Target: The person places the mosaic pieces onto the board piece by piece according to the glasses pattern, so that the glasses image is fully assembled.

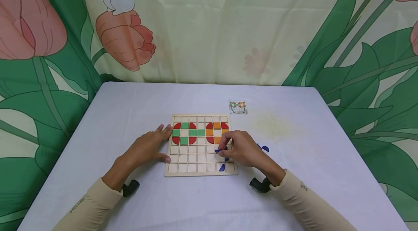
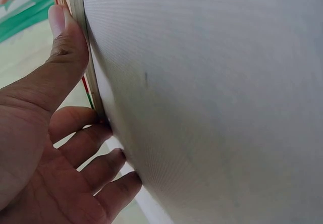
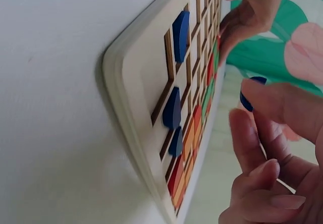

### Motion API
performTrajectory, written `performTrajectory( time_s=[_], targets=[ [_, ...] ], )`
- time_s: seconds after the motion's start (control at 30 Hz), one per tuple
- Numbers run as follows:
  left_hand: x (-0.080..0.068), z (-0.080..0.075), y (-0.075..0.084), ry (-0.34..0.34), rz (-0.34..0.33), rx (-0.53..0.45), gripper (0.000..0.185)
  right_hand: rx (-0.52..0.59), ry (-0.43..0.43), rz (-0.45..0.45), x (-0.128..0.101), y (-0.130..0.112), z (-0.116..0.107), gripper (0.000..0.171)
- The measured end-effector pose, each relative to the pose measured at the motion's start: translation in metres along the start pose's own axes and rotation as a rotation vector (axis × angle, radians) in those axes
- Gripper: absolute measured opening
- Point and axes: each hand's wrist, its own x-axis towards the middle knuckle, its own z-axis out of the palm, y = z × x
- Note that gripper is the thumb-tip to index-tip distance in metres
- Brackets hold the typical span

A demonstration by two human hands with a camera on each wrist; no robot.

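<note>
1. Behind the table [image 1: 130,107] hangs a curtain [image 1: 228,24] printed with tulips and green leaves; the table wears a pale cloth, and its near corners are cut off by the head view.
2. At the left, the left hand [image 1: 148,147] lies flat on the cloth with straight fingers against the left edge of the wooden grid board [image 1: 192,158]; its grip is open and holds nothing. In the left wrist view the thumb [image 2: 68,42] presses along the board's edge, and the board's face is hidden there.
3. On the board's far rows sit red quarter-rounds [image 1: 177,126] with green squares [image 1: 185,125], and further right orange squares [image 1: 217,125], partly covered by the right hand.
4. The right hand [image 1: 241,149] hovers over the board's right side, pinching a blue piece [image 3: 250,95] between thumb and forefinger; only its edge shows.
5. Three blue pieces [image 3: 171,110] lie in cells near the board's right corner.
6. Right of that hand, loose blue pieces [image 1: 265,148] lie on the cloth, half hidden.
7. Beyond the board's far right corner lies a small pattern card [image 1: 238,106], too small to read.
</note>
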Motion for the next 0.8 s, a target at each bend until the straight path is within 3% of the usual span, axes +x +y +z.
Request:
performTrajectory(
  time_s=[0.37, 0.8],
  targets=[
    [0.0, 0.001, 0.0, 0.003, 0.008, -0.003, 0.113, 0.017, -0.039, -0.173, 0.005, -0.01, 0.007, 0.025],
    [0.001, 0.001, 0.0, 0.001, 0.004, 0.003, 0.112, 0.015, -0.058, -0.225, 0.021, -0.033, 0.02, 0.013]
  ],
)
